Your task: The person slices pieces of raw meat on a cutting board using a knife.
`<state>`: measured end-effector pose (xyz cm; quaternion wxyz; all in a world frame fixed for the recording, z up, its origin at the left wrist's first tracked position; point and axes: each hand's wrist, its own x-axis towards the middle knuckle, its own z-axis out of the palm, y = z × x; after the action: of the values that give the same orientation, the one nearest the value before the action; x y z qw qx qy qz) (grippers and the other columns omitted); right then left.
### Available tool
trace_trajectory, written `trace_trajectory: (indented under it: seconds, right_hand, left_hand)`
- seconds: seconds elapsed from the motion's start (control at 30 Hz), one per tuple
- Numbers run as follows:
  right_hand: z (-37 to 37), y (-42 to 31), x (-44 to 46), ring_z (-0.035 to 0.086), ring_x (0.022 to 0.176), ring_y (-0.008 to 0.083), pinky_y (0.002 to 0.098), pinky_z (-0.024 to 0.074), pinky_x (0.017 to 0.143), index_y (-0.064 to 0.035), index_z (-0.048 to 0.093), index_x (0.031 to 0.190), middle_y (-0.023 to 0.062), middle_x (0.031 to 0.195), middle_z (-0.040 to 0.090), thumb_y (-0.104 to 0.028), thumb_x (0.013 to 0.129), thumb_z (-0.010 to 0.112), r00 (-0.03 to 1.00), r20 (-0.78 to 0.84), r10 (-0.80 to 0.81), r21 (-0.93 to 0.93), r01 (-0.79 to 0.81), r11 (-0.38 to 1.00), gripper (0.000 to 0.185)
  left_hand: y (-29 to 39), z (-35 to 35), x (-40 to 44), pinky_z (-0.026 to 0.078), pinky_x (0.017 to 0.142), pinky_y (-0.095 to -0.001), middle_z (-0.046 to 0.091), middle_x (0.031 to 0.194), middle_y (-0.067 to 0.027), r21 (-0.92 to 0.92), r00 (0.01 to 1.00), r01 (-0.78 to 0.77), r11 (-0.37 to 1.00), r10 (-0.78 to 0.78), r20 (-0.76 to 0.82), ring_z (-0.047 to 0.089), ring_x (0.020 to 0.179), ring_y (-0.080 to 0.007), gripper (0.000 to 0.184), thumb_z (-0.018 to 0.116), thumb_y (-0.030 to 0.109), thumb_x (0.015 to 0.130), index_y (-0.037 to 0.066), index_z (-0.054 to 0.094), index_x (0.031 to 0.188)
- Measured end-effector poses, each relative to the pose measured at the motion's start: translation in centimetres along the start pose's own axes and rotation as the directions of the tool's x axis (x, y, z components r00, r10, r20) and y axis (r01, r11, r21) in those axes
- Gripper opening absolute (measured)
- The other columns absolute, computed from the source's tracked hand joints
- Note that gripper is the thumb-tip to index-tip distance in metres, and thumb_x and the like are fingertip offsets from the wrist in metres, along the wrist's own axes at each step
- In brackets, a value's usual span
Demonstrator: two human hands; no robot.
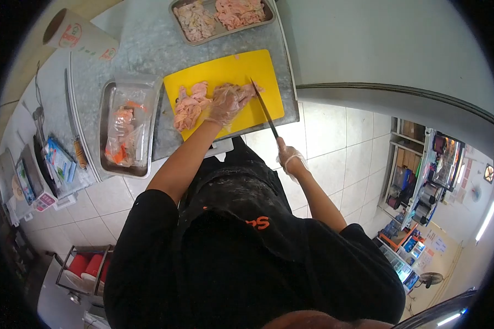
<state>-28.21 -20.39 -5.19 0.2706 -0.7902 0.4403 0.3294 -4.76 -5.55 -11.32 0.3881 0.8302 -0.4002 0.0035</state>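
Note:
My left hand [228, 104], in a clear plastic glove, presses down on a piece of raw meat [256, 88] on the yellow cutting board [252, 112]. My right hand [292, 160], gloved too, is wrapped round the handle of a long knife [266, 109]. The blade's tip end rests at the meat just right of my left fingers. To the left of that hand, more raw pinkish meat [189, 107] lies in a loose heap on the board. My left palm hides part of the piece under it.
A metal tray [103, 131] with plastic-wrapped orange and pink food stands left of the board. Behind the board is another tray [207, 37] with two heaps of raw meat. A large paper roll [88, 38] lies back left; a wooden-handled blade [78, 145] lies further left.

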Motion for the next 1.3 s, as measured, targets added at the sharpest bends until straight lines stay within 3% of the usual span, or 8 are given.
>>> trace_trajectory:
  seconds: [0.43,0.67,0.83,0.9,1.07,1.2,1.23,1.3]
  right_hand:
    - [-1.3,-11.1,3.0,0.061,0.088,0.0447,0.0475,0.0453,0.075,0.0017,0.063,0.097,0.0280,0.084,0.063,-0.060,0.096,0.027,0.846,-0.258,-0.467,0.216,0.522,0.825,0.071]
    - [1.6,-5.3,2.5,0.060,0.093,0.0458,0.0527,0.0434,0.086,-0.0069,0.058,0.115,0.0293,0.095,0.064,-0.044,0.101,0.026,0.901,0.018,-0.433,-0.263,0.422,0.868,0.051]
    - [-0.3,-6.9,1.5,0.059,0.096,0.0479,0.0522,0.0411,0.086,0.0036,0.065,0.097,0.0328,0.096,0.061,-0.068,0.092,0.012,0.953,-0.012,-0.303,-0.077,0.302,0.950,0.089]
    - [-0.4,-7.4,4.7,0.063,0.085,0.0391,0.0524,0.0481,0.064,0.0008,0.030,0.139,0.0224,0.083,0.064,-0.030,0.100,0.036,0.779,0.023,-0.626,-0.398,0.582,0.709,0.050]
    - [-0.5,-4.6,-1.0,0.052,0.115,0.0442,0.0450,0.0337,0.103,0.0013,0.068,0.102,0.0341,0.110,0.058,-0.065,0.093,0.007,0.989,0.148,0.006,-0.129,0.013,0.992,0.091]
    - [-0.7,-5.9,2.5,0.062,0.088,0.0418,0.0512,0.0457,0.079,0.0050,0.039,0.135,0.0269,0.088,0.064,-0.029,0.095,0.042,0.896,0.166,-0.411,-0.278,0.442,0.853,0.052]
    - [2.6,-3.3,6.9,0.061,0.075,0.0399,0.0515,0.0459,0.067,0.0016,0.027,0.141,0.0237,0.082,0.063,-0.012,0.087,0.049,0.478,-0.149,-0.866,-0.521,0.706,0.480,0.060]
    - [2.1,-4.6,6.7,0.061,0.078,0.0412,0.0506,0.0462,0.069,0.0028,0.029,0.137,0.0259,0.082,0.063,-0.023,0.094,0.039,0.581,-0.099,-0.808,-0.469,0.689,0.553,0.051]
  left_hand:
    - [-0.1,-0.6,-2.8,0.047,0.084,-0.0417,0.064,0.102,-0.0098,-0.003,0.990,0.141,0.990,-0.141,0.029,0.058,0.095,-0.0306,0.021,0.062,0.025,0.086,0.010,0.069,0.099]
    - [-0.6,-0.1,-2.8,0.045,0.087,-0.0405,0.064,0.102,-0.0076,0.170,0.958,0.187,0.967,-0.218,0.187,0.058,0.101,-0.0264,0.016,0.062,0.020,0.085,0.010,0.066,0.097]
    - [-1.5,0.5,-2.7,0.045,0.088,-0.0411,0.065,0.098,-0.0097,0.102,0.984,0.080,0.992,-0.095,0.152,0.060,0.098,-0.0289,0.012,0.060,0.019,0.087,0.009,0.064,0.092]
    - [0.9,-2.1,-1.6,0.045,0.087,-0.0419,0.065,0.096,-0.0102,0.061,0.972,0.150,0.987,-0.158,0.175,0.060,0.095,-0.0298,0.012,0.060,0.019,0.087,0.009,0.064,0.092]
    - [0.0,-1.0,-2.0,0.047,0.080,-0.0434,0.065,0.092,-0.0102,0.023,0.996,0.089,0.996,-0.089,-0.004,0.061,0.086,-0.0310,0.013,0.060,0.019,0.087,0.009,0.065,0.092]
    - [-0.1,-1.3,-1.8,0.049,0.071,-0.0397,0.064,0.086,-0.0058,0.112,0.998,0.056,0.992,-0.058,0.022,0.061,0.080,-0.0268,0.018,0.060,0.017,0.084,0.016,0.066,0.101]
    - [-0.1,-1.0,-2.1,0.050,0.066,-0.0356,0.064,0.082,-0.0019,0.130,1.000,0.005,0.992,-0.001,-0.025,0.062,0.075,-0.0231,0.030,0.059,0.013,0.081,0.022,0.065,0.109]
    - [0.3,-1.2,-2.2,0.050,0.066,-0.0360,0.064,0.084,-0.0021,0.191,1.000,-0.013,0.982,0.010,0.014,0.062,0.077,-0.0230,0.028,0.059,0.014,0.081,0.021,0.065,0.108]
